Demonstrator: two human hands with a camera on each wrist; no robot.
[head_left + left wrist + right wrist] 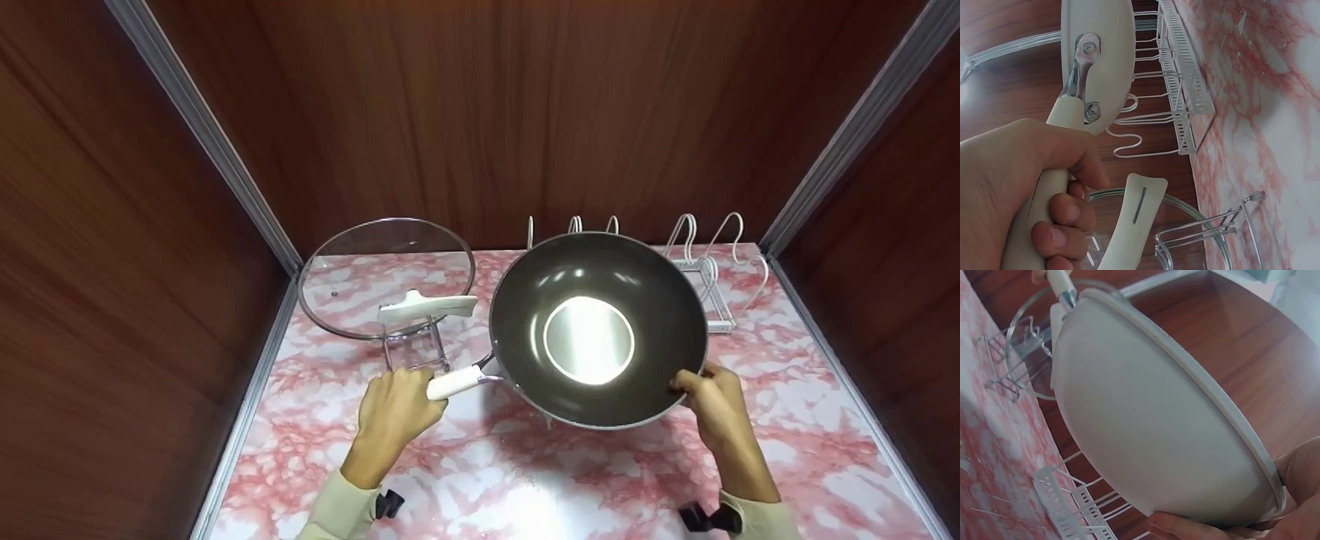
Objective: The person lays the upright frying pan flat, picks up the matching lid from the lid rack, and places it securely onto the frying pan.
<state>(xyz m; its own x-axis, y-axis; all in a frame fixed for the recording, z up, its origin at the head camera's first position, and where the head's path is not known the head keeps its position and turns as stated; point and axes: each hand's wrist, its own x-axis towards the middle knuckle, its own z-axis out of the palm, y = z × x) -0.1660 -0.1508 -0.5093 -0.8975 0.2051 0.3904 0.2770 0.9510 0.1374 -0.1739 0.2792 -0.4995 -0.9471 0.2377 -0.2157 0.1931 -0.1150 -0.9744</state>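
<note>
The left grip [400, 409], a bare hand, curls its fingers round the straight cream handle [452, 383] of a large, round, dark-lined wok [660, 322]; the right grip [718, 401], also bare, pinches the wok's pale rim [596, 428] at the opposite side. The wok is held off the table, tilted so that its bowl faces the wearer.

Handling: the wok is probably rigid and moderately heavy, its weight lying well away from the handle, so the two-point hold — handle and far rim — seems sound. The smooth coating may be slippery and liable to scratching; the rim offers the better purchase.

Beyond the left grip stands a clear, round, metal-edged glass lid [382, 255] beside a small chrome wire stand [385, 351], with a cream, tapered, slotted piece, apparently its handle [442, 306], in front. Behind and to the right of the wok is a white rack of looped wire [721, 327]. All rest on a table [600, 491] with a red-and-white marbled surface.

Comparison of views: only the head view shows the dark lining and its bright round centre. The left wrist view adds the shiny metal bracket [1081, 67] and the rack's perforated strip [1199, 84]; the right wrist view adds the smooth cream outer wall [1145, 405] — and fingers supporting it from beneath.
</note>
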